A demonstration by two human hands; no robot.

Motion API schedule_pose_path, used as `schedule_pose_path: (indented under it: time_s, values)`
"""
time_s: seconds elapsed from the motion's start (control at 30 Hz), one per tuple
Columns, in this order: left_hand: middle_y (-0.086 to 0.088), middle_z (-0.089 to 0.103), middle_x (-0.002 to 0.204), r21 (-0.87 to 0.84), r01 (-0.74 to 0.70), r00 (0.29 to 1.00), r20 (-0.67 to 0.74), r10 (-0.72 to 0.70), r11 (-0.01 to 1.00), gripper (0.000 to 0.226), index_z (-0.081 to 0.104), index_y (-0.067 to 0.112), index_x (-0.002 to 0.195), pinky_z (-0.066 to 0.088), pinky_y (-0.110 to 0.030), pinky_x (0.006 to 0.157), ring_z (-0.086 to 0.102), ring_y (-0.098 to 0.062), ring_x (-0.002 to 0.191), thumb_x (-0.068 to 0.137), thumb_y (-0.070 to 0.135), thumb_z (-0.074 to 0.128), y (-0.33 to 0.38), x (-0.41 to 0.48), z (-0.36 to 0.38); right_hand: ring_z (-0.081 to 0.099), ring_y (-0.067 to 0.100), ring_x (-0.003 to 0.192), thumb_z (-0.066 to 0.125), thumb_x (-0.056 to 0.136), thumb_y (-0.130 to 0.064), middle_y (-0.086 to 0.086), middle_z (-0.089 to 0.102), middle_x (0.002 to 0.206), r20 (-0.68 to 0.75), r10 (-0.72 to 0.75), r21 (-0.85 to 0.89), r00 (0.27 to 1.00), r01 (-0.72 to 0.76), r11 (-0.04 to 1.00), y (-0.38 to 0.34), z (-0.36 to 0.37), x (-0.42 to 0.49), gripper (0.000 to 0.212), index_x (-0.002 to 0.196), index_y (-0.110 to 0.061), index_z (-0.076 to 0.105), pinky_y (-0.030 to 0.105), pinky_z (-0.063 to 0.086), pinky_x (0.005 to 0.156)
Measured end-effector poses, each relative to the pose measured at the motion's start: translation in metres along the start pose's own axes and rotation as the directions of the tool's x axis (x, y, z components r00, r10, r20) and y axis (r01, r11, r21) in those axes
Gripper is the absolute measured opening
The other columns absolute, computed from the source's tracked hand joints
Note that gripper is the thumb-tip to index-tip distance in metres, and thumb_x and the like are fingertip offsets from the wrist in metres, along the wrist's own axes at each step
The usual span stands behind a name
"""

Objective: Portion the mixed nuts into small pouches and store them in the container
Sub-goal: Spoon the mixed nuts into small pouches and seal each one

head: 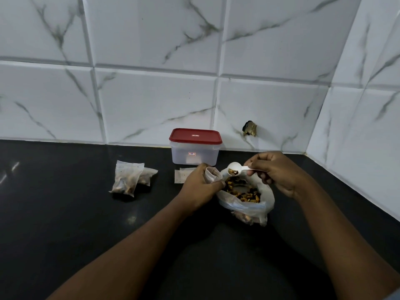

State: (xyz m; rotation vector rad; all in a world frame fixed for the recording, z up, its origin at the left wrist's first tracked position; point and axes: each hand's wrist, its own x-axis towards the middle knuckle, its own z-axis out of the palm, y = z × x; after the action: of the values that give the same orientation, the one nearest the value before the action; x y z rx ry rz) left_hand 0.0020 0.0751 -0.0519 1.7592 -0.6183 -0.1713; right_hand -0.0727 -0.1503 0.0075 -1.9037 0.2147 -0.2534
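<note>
With left hand [199, 185] grips open pouch [211, 172]; with right hand [279, 171] pinches spoon [235, 166] of nuts [233, 172] over nut bag [244, 205] on counter [86, 224]. Has two filled pouches [126, 178] lying left, lidded container [195, 151] behind, by wall [151, 94].

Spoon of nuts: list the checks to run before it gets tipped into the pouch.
1. Load on the spoon: ok, nuts in its bowl.
2. Grip of the right hand on the spoon handle: ok, pinched.
3. Hold of the left hand on the pouch: ok, gripped near its top.
4. Mouth of the pouch open wide enough: cannot tell.
5. Bowl over the nut bag for spills: ok.
6. Access to the container: not ok, red lid on.
</note>
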Motion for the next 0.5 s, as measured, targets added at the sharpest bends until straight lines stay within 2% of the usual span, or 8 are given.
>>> schedule_pose_path:
  time_s: [0.07,0.1,0.17,0.23,0.3,0.37,0.43,0.5]
  values:
    - [0.008,0.069,0.110,0.000,0.000,1.000,-0.001,0.000,1.000,0.032,0.059,0.028,0.115,0.059,-0.037,0.091,0.067,-0.010,0.102,0.090,0.028,0.078,-0.001,0.000,0.000,0.046,0.011,0.057,0.066,0.098,-0.005,0.014,0.075,0.083,0.040,-0.060,0.101,0.997,0.055,0.993,-0.006,0.011,-0.003,0.011,0.102,-0.004,0.076,0.021,0.036,0.049]
    - [0.007,0.069,0.110,-0.004,0.000,1.000,0.000,0.000,1.000,0.032,0.060,0.027,0.116,0.059,-0.039,0.092,0.068,-0.011,0.102,0.090,0.028,0.078,-0.001,-0.001,0.000,0.049,0.011,0.059,0.067,0.098,-0.006,0.012,0.076,0.083,0.063,-0.092,0.098,0.994,0.086,0.991,-0.008,0.018,-0.005,0.011,0.102,-0.006,0.077,0.022,0.039,0.051]
    - [0.005,0.071,0.110,-0.015,-0.013,1.000,-0.008,0.013,1.000,0.033,0.060,0.026,0.115,0.059,-0.041,0.093,0.069,-0.013,0.101,0.089,0.026,0.079,-0.002,0.000,0.001,0.062,0.014,0.068,0.072,0.096,-0.010,0.007,0.078,0.087,0.122,-0.153,-0.019,0.981,0.157,0.987,-0.011,0.031,-0.011,0.010,0.101,-0.014,0.080,0.023,0.049,0.059]
    - [0.002,0.072,0.105,-0.017,-0.024,1.000,-0.021,0.024,1.000,0.029,0.061,0.025,0.112,0.060,-0.041,0.089,0.070,-0.016,0.097,0.089,0.026,0.079,-0.003,0.000,0.001,0.073,0.017,0.086,0.076,0.095,-0.018,0.000,0.080,0.096,0.201,-0.208,-0.196,0.957,0.247,0.949,-0.011,0.038,-0.014,0.010,0.100,-0.024,0.082,0.028,0.060,0.075]
    - [0.001,0.071,0.104,-0.033,-0.024,1.000,-0.020,0.023,0.999,0.029,0.060,0.025,0.111,0.060,-0.039,0.086,0.070,-0.016,0.096,0.089,0.026,0.080,-0.003,0.000,0.001,0.075,0.026,0.096,0.077,0.095,-0.022,-0.001,0.080,0.099,0.199,-0.250,-0.255,0.948,0.296,0.921,-0.011,0.038,-0.014,0.011,0.101,-0.029,0.083,0.040,0.063,0.088]
    - [0.002,0.071,0.107,-0.049,-0.026,0.999,-0.021,0.025,0.998,0.033,0.060,0.027,0.114,0.059,-0.035,0.086,0.069,-0.014,0.098,0.089,0.027,0.081,-0.004,0.001,0.001,0.075,0.024,0.095,0.077,0.094,-0.021,-0.003,0.080,0.099,0.191,-0.266,-0.277,0.945,0.312,0.909,-0.012,0.033,-0.012,0.013,0.102,-0.030,0.083,0.045,0.062,0.092]
    - [0.003,0.068,0.108,-0.022,-0.023,0.999,-0.028,0.023,0.999,0.034,0.060,0.026,0.113,0.059,-0.033,0.085,0.067,-0.013,0.098,0.087,0.025,0.081,-0.003,0.000,0.001,0.076,0.013,0.095,0.077,0.094,-0.019,-0.009,0.080,0.101,0.275,-0.255,-0.363,0.927,0.345,0.865,-0.015,0.030,-0.013,0.016,0.105,-0.030,0.083,0.038,0.062,0.091]
    - [0.003,0.068,0.108,-0.023,-0.016,1.000,-0.020,0.015,1.000,0.033,0.059,0.025,0.113,0.059,-0.035,0.088,0.067,-0.014,0.100,0.088,0.024,0.081,-0.003,-0.001,0.001,0.073,0.005,0.086,0.077,0.093,-0.020,-0.011,0.080,0.098,0.273,-0.270,-0.375,0.923,0.361,0.854,-0.017,0.028,-0.015,0.016,0.103,-0.031,0.083,0.026,0.059,0.080]
